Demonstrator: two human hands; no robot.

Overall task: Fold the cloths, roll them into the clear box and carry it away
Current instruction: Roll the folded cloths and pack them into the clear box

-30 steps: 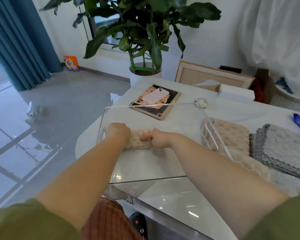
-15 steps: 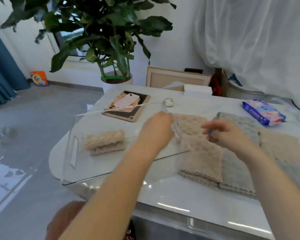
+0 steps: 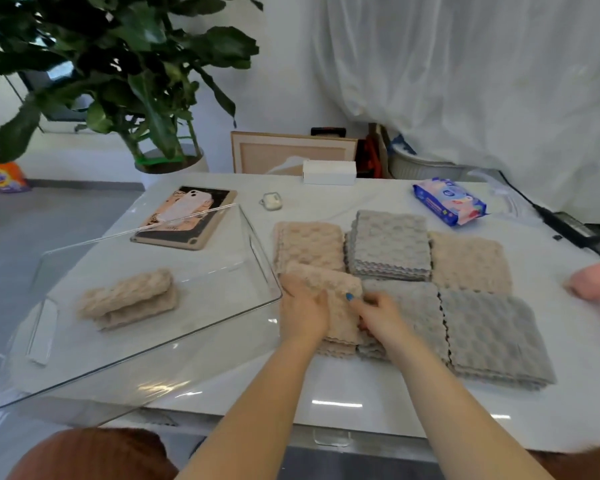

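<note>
— How far along are you?
— Barely begun. My left hand (image 3: 303, 306) lies flat on the nearest beige cloth (image 3: 340, 289), and my right hand (image 3: 378, 315) pinches its edge. One beige roll (image 3: 129, 299) sits in the clear box (image 3: 257, 251) on the worktop (image 3: 361, 393).
— What's left?
— Three beige piles (image 3: 309, 244) and three grey piles (image 3: 388, 244), then carrying the box away.
</note>
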